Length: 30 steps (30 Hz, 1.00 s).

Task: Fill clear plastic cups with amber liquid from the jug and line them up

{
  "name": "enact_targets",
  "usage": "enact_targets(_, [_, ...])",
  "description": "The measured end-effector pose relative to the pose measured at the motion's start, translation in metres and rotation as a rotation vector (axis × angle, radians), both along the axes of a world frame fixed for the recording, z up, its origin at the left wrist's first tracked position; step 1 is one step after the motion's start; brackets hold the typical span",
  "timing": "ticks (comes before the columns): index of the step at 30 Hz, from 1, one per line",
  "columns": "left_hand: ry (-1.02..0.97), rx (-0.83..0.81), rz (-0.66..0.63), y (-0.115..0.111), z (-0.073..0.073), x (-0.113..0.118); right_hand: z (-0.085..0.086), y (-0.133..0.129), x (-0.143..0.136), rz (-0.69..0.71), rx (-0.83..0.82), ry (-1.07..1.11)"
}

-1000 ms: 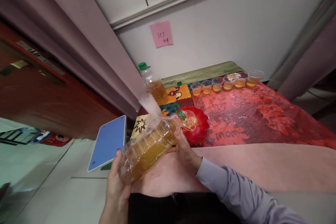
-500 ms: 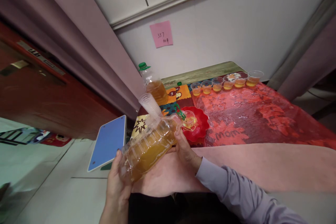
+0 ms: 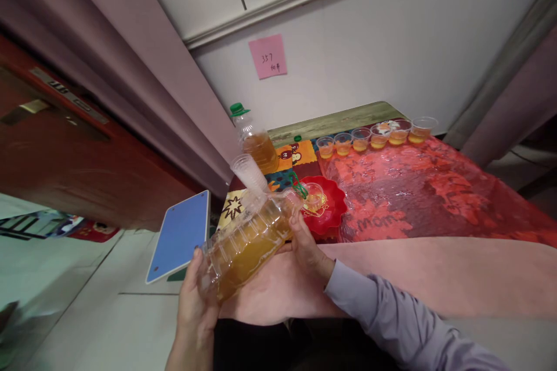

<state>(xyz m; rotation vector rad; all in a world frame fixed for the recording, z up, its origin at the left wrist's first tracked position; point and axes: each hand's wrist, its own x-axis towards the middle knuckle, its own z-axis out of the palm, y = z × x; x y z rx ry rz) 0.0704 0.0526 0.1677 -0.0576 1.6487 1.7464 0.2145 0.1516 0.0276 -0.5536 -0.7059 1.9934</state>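
A clear plastic bottle (image 3: pixel 248 252) of amber liquid lies tilted across my two hands, its neck toward the right and slightly up. My left hand (image 3: pixel 195 301) grips the base end, and my right hand (image 3: pixel 307 243) is wrapped round the part near the neck. Beyond the mouth, a clear plastic cup (image 3: pixel 314 197) sits on a red scalloped plate (image 3: pixel 333 217). A green ring handle (image 3: pixel 297 185) hangs at the bottle's neck. Whether liquid is flowing out I cannot tell.
Behind the held bottle are a stack of clear cups (image 3: pixel 249 175) and a second bottle (image 3: pixel 259 148) with a green cap. A green cap (image 3: pixel 297 138) lies on the table. Several cups (image 3: pixel 378 138) with some amber liquid line the back right. A blue board (image 3: pixel 178 237) stands left.
Almost nothing differs. Both hands keep the bottle at about the same tilt and place over the plate.
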Motion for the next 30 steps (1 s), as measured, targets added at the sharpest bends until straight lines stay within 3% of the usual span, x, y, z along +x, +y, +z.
enact_targets(18, [0.013, -0.014, -0.032, -0.0001, -0.0013, -0.002, -0.0017, 0.0006, 0.001, 0.017, 0.023, 0.015])
enact_targets(30, [0.028, -0.058, -0.016, 0.0008, 0.0063, 0.0049, 0.0065, -0.0003, 0.0016, -0.001, -0.04, 0.013])
